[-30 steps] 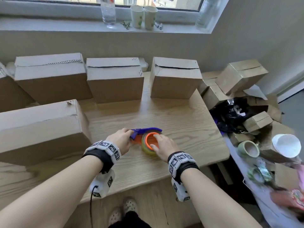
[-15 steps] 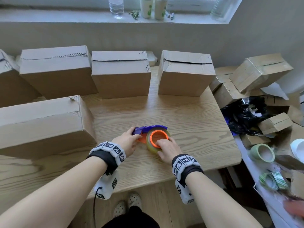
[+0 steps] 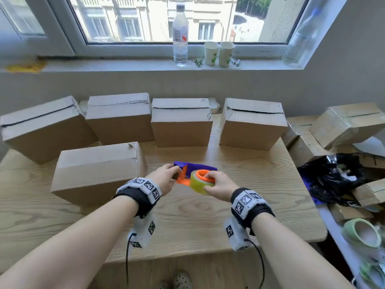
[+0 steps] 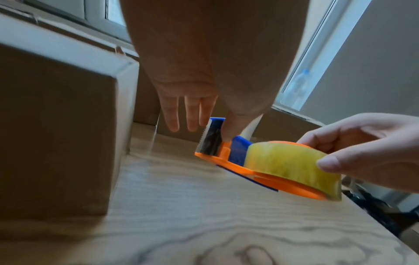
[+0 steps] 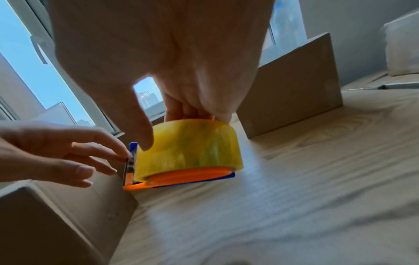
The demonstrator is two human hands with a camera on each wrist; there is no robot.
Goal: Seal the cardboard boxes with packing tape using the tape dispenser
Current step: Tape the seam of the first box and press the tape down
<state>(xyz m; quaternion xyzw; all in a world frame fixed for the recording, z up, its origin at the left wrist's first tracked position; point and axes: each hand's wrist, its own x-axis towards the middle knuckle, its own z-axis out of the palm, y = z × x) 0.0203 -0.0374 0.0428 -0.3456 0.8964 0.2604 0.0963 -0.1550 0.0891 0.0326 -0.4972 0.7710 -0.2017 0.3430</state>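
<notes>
An orange-and-blue tape dispenser (image 3: pixel 185 178) carrying a yellowish tape roll (image 3: pixel 201 184) hangs tilted just above the wooden table (image 3: pixel 208 217). My right hand (image 3: pixel 211 181) grips the roll, thumb (image 5: pixel 142 136) on its outer face and fingers over the orange core. My left hand (image 3: pixel 176 175) pinches the dispenser's cutter end (image 4: pixel 211 139) with thumb and forefinger, its other fingers straight. A closed cardboard box (image 3: pixel 95 172) lies just left of my hands. Several more boxes (image 3: pixel 181 124) with untaped top seams stand in a row along the back.
On the windowsill stand a water bottle (image 3: pixel 180 32) and two paper cups (image 3: pixel 218 53). Right of the table lie a heap of boxes (image 3: pixel 343 124), a black bag (image 3: pixel 333 178) and green tape rolls (image 3: pixel 361 232). Bare tabletop lies between my hands and the front edge.
The dispenser lay flat on the table; now both hands have lifted and tilted it. My view has risen to take in the window.
</notes>
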